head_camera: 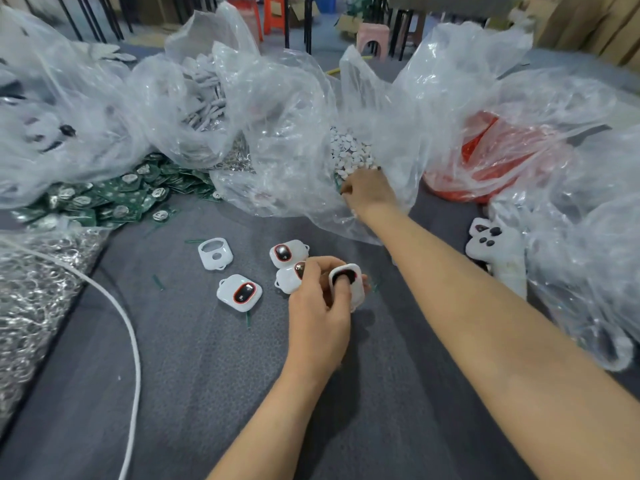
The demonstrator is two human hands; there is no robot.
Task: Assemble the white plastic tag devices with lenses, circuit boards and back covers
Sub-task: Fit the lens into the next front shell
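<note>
Left hand [318, 299] grips a white tag shell [356, 291] just above the grey mat [207, 375] — right hand [367, 190] deep in the clear bag [294, 133] among small white discs [349, 150], fingers curled, grasp unclear.

Circuit boards [104, 199] heaped back left; bag of discs [349, 154] behind centre; tag devices [239, 292] on table [207, 393] before it; cable [133, 341] left.

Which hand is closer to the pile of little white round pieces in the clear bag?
Right. The right hand reaches into the clear bag at the white round pieces; the left hand is nearer the person, holding a white tag shell.
</note>
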